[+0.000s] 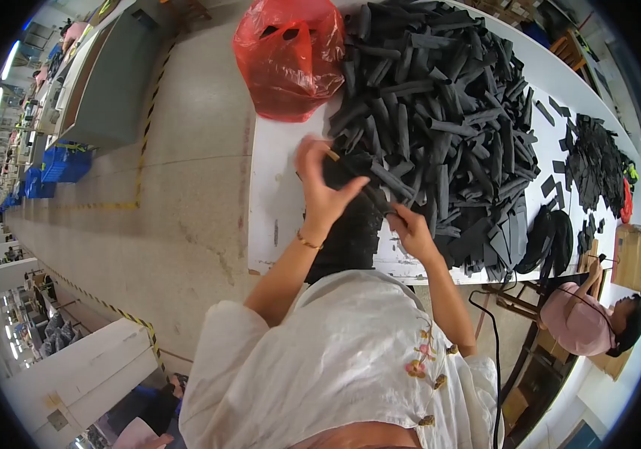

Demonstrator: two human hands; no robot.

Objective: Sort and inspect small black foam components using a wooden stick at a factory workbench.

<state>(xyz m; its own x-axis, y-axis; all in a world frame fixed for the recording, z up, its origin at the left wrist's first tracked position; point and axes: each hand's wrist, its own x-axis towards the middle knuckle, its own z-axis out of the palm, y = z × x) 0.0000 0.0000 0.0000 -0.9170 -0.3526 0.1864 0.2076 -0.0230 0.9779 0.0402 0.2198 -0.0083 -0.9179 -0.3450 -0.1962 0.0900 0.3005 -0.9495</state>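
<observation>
Black fabric strip (371, 182) lay at the near table (279, 224) edge, pinched closed in my right hand (412, 230); my left hand (322, 187), fingers half spread, pressed its other end. Judged early in the work: a large black heap (448, 112) was left beyond. Red plastic bag (290, 56) sat at the heap's left, no label legible.

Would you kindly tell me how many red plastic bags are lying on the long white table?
1. The red plastic bag lies at the white table's far left end, beside the heap of black fabric strips; others may be hidden.
</observation>
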